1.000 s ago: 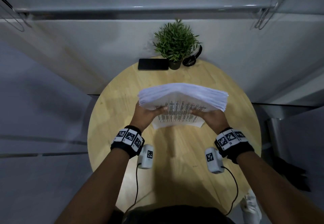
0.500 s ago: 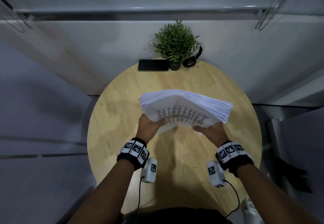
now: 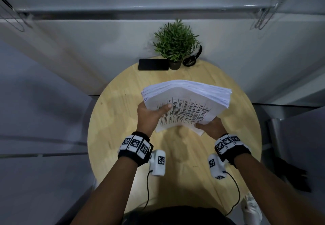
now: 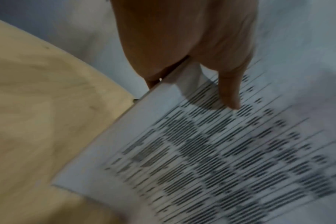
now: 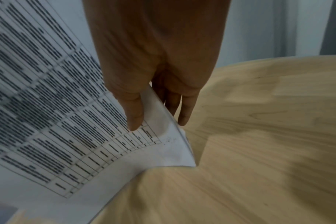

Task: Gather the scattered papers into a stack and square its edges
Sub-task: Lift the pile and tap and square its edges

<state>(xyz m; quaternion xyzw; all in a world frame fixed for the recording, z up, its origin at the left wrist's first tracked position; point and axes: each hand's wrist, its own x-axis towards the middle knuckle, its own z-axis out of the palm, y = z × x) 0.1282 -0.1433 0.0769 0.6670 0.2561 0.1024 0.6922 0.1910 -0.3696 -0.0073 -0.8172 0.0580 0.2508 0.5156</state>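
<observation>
Papers (image 3: 186,101), a thick stack of them, tilt on edge between my two hands above the middle of the round wooden table (image 3: 112,112), printed face turned toward me. My left hand (image 3: 148,117) grips the stack's left edge, thumb laid flat across the printed rows and fingers hidden behind the sheets; the left wrist view shows that thumb (image 4: 228,91) pressing the top page beside the paper's side edge. My right hand (image 3: 212,128) pinches the lower right corner, thumb on the front and fingers curled behind; in the right wrist view the thumb (image 5: 133,112) lies on the ruled grid while the fingers (image 5: 184,109) show past the sheet's curling edge. The stack's lower edge hangs just above the tabletop and the top edges fan unevenly, sheets stepped rather than flush. Both my wrists carry black bands with checkered markers and white camera units on cables. At the table's far edge stand a small potted plant (image 3: 175,43), a dark phone (image 3: 153,64) lying flat just to its left, and a black watch (image 3: 192,58) on its right. Motion blur softens both wrist views.
</observation>
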